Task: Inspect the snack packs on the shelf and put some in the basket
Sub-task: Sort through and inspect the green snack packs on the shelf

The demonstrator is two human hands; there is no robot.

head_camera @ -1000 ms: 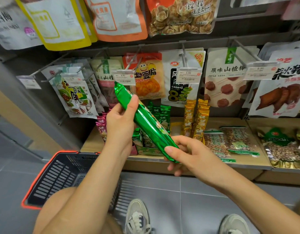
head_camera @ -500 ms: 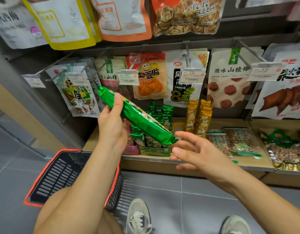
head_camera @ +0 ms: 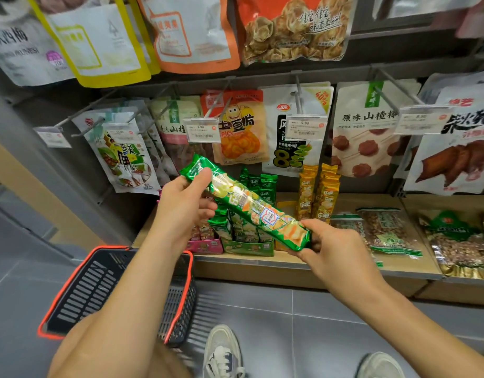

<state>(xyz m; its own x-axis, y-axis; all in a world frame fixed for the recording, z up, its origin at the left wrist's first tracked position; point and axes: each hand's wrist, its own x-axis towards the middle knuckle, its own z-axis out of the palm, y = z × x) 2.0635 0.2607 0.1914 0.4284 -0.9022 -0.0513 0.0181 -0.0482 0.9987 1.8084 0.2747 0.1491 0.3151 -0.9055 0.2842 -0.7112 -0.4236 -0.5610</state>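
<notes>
A long green snack pack [head_camera: 249,203] lies slanted between both hands in front of the shelf, its printed face turned up. My left hand [head_camera: 181,208] grips its upper left end with the thumb on top. My right hand [head_camera: 328,246] pinches its lower right end. The dark basket with an orange rim [head_camera: 80,290] hangs at my left forearm, below the pack; what it holds is hidden by my arm. More green packs [head_camera: 260,186] stand in a box on the wooden shelf [head_camera: 290,260].
Yellow packs [head_camera: 320,189] and bags of nuts [head_camera: 382,227] sit on the shelf to the right. Hanging snack bags and price tags [head_camera: 202,130] on metal hooks fill the wall above. Grey floor tiles and my two shoes [head_camera: 221,353] are below.
The green pack has been rotated so its printed front faces up. My right hand, open beside its lower end half a second ago, now pinches it. The view has shifted slightly down.
</notes>
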